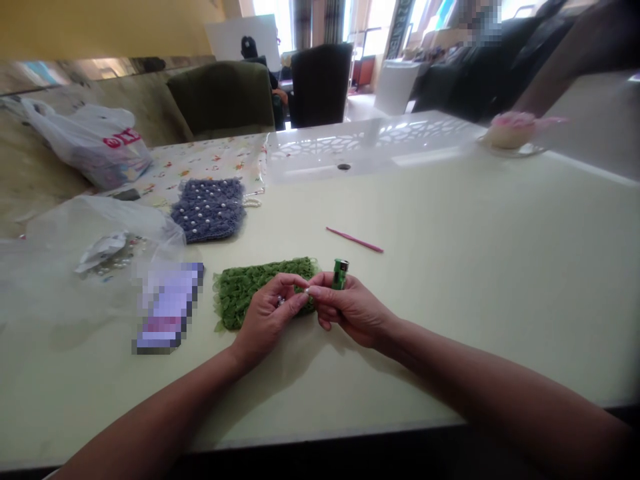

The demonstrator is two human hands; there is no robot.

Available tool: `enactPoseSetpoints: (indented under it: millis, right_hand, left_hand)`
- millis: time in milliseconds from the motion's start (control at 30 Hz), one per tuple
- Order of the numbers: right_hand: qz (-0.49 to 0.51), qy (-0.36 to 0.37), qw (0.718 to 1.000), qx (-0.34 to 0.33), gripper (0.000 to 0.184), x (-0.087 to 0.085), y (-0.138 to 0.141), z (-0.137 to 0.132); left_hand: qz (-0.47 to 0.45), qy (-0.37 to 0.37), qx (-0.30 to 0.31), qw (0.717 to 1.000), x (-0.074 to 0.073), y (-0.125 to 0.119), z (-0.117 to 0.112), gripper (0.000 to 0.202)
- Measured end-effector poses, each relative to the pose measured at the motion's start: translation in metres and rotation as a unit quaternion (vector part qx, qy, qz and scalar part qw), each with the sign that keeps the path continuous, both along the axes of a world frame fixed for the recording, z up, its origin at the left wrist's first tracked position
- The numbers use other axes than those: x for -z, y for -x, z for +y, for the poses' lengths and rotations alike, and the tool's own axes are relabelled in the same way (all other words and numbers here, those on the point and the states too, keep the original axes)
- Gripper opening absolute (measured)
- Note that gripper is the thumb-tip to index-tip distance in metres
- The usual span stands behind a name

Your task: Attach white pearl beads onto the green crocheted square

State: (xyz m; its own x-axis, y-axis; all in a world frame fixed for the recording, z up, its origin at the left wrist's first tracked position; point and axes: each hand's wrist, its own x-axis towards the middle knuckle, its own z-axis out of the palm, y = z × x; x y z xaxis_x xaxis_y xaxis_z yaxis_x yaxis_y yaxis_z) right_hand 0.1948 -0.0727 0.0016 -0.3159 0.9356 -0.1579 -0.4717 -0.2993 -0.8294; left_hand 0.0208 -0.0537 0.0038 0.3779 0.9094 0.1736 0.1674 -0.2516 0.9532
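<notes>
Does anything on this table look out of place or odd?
One thing stands out: a green plastic lighter held upright in the right hand. It looks odd because the things around it are craft items, such as the green crocheted piece and the slim pink crochet hook.

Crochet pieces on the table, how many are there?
2: a green crochet piece in front, and a pearl-studded purple crochet piece farther back. More may hide in the white plastic bag.
</notes>
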Motion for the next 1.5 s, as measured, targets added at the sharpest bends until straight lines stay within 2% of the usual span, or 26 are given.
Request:
enactPoseSetpoints:
  millis: [133,200,267,333,400,467,533,633,733,800,833,1033,1233,1400,1500]
  right_hand:
    - [-0.002,0.000,1.000,-0.001,0.022,0.000,0.001,-0.001]
    - [-0.006,-0.001,1.000,0.000,0.022,-0.001,0.001,-0.002]
    - [-0.012,-0.002,1.000,0.003,0.021,-0.002,0.001,-0.002]
    - [-0.020,-0.005,1.000,0.010,0.021,-0.002,0.001,-0.001]
    - [-0.032,-0.013,0.999,0.019,0.021,-0.002,0.000,0.000]
    - [-0.064,-0.031,0.997,0.036,0.021,-0.003,0.000,0.001]
    - [-0.128,-0.068,0.987,0.064,0.021,-0.005,0.001,0.001]
    - [-0.252,-0.187,0.944,0.103,0.016,-0.010,0.007,0.002]
    - [-0.380,-0.308,0.867,0.100,0.005,-0.013,0.017,0.004]
    - [-0.447,-0.339,0.823,0.088,0.010,-0.014,0.023,0.008]
    - [-0.464,-0.344,0.811,0.088,0.012,-0.014,0.026,0.010]
    - [-0.438,-0.342,0.820,0.136,0.011,-0.007,0.031,0.019]
    - [-0.470,-0.344,0.803,0.129,0.015,0.009,0.026,0.019]
    - [-0.461,-0.332,0.816,0.108,0.023,0.009,0.023,0.021]
    - [-0.478,-0.325,0.811,0.095,0.024,0.009,0.025,0.020]
  left_hand:
    - [-0.002,-0.008,-0.003,1.000,-0.002,-0.002,-0.002,0.011]
    - [-0.049,0.055,-0.002,0.997,-0.004,-0.004,-0.003,0.013]
    - [-0.150,0.180,0.002,0.972,-0.006,-0.006,-0.003,0.017]
    - [-0.270,0.318,0.005,0.909,-0.010,-0.006,-0.001,0.016]
    - [-0.365,0.426,0.008,0.828,-0.014,-0.006,0.003,0.016]
    - [-0.424,0.492,0.001,0.760,-0.017,-0.005,0.008,0.022]
    - [-0.450,0.520,-0.034,0.726,-0.017,-0.004,0.013,0.027]
    - [-0.453,0.523,-0.085,0.717,-0.013,-0.004,0.016,0.027]
    - [-0.458,0.527,-0.073,0.712,-0.008,-0.004,0.016,0.028]
    - [-0.462,0.527,-0.064,0.710,-0.006,-0.003,0.017,0.030]
    - [-0.464,0.527,-0.062,0.709,-0.005,-0.002,0.018,0.031]
    - [-0.492,0.519,-0.043,0.698,-0.005,0.005,0.026,0.040]
    - [-0.507,0.513,-0.015,0.692,-0.003,0.006,0.026,0.044]
    - [-0.501,0.521,-0.018,0.691,-0.003,0.004,0.024,0.042]
    - [-0.499,0.521,-0.022,0.692,-0.004,0.002,0.023,0.041]
